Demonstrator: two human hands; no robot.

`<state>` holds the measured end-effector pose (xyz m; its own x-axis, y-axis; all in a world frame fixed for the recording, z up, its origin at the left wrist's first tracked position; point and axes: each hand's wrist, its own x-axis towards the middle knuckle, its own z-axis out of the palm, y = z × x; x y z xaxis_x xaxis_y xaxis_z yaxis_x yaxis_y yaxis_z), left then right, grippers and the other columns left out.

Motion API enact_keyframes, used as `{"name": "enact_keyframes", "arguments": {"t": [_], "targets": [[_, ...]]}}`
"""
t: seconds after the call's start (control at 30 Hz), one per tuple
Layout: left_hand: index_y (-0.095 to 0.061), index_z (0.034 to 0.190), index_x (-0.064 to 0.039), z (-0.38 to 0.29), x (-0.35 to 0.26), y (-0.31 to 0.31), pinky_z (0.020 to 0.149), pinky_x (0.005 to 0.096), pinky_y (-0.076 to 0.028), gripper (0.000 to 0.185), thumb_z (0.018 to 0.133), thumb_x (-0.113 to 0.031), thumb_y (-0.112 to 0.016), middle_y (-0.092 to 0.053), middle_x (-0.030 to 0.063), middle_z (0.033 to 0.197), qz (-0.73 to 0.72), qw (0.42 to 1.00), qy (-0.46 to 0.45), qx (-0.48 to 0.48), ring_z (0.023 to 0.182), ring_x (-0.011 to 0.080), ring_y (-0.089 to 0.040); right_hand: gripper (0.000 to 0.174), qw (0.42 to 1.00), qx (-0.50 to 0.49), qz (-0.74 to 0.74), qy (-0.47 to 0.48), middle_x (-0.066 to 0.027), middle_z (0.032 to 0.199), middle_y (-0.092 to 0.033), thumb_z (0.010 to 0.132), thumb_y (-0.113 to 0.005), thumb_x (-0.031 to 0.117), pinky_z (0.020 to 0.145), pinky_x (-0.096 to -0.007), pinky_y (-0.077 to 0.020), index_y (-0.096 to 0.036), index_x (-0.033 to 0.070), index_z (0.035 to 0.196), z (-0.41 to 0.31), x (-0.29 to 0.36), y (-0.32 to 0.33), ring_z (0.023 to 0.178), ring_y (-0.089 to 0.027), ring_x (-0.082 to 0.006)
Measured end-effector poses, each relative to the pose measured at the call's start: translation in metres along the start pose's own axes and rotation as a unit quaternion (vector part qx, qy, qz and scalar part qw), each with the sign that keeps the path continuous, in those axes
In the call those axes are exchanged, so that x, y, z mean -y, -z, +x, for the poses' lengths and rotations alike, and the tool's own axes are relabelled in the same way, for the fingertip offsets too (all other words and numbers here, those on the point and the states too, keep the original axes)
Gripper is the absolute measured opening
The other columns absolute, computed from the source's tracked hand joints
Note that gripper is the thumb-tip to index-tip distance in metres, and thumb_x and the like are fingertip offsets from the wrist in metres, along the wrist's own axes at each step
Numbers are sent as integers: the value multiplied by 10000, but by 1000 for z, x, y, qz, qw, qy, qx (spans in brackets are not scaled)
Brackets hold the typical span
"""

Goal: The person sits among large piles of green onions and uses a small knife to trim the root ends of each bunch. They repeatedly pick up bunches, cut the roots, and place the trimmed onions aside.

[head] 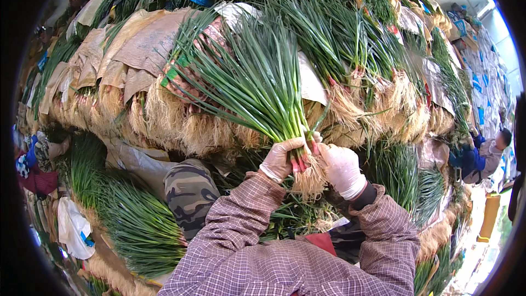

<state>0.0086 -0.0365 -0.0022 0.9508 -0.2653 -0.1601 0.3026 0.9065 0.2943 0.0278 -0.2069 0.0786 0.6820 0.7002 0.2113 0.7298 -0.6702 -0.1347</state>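
Note:
In front of my chest, my left hand (280,159), in a thin white glove, grips a bunch of green onions (275,90) around its lower stems. The long green leaves fan up and to the left, while the pink bases and pale stringy roots (309,183) hang below the fist. At the bunch's right side my right hand (344,171), also gloved, is closed with its fingertips at the pink base of one stalk (314,147). A short bent green leaf (321,118) sticks up there. The fingertips' exact hold is partly hidden.
A long heap of rooted onion bundles (213,133) runs across ahead, partly under woven sacks (144,45). More onions (131,222) lie at my left, and loose trimmings (304,213) between my legs. Other people sit at the far right (487,156) and far left (39,172).

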Motion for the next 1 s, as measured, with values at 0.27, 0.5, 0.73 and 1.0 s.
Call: {"name": "enact_keyframes", "arguments": {"t": [0.27, 0.5, 0.73, 1.0], "targets": [[-617, 1039, 88, 0, 6, 3, 574, 259, -543, 273, 877, -132, -622, -676, 138, 864, 56, 991, -19, -119, 656, 188, -643, 347, 947, 24, 293, -128, -147, 1242, -625, 874, -668, 186, 751, -315, -533, -642, 74, 1201, 28, -35, 38, 768, -658, -199], [-658, 889, 65, -2, 3, -14, 462, 243, -503, 183, 868, -109, -604, -667, 127, 692, 75, 981, -25, -178, 488, 169, -604, 226, 972, 71, 223, -10, -150, 847, -667, 897, -637, 268, 704, -359, -526, -684, 61, 977, 49, -41, -29, 802, -658, -329], [-596, 913, -14, -6, 12, 6, 706, 360, -549, 208, 788, -170, -654, -628, 90, 786, -102, 992, 27, -63, 761, 225, -628, 231, 808, -63, 484, -329, -2, 697, -615, 946, -623, 231, 605, -267, -448, -676, 37, 833, 50, -38, -85, 643, -535, -94], [-591, 978, -20, -8, 20, 13, 705, 397, -559, 270, 796, -203, -671, -626, 86, 827, -92, 994, 38, -54, 785, 237, -633, 202, 655, -24, 670, -350, 54, 745, -567, 951, -603, 239, 602, -190, -420, -669, 56, 1002, 64, -16, -65, 643, -510, -47]]}}
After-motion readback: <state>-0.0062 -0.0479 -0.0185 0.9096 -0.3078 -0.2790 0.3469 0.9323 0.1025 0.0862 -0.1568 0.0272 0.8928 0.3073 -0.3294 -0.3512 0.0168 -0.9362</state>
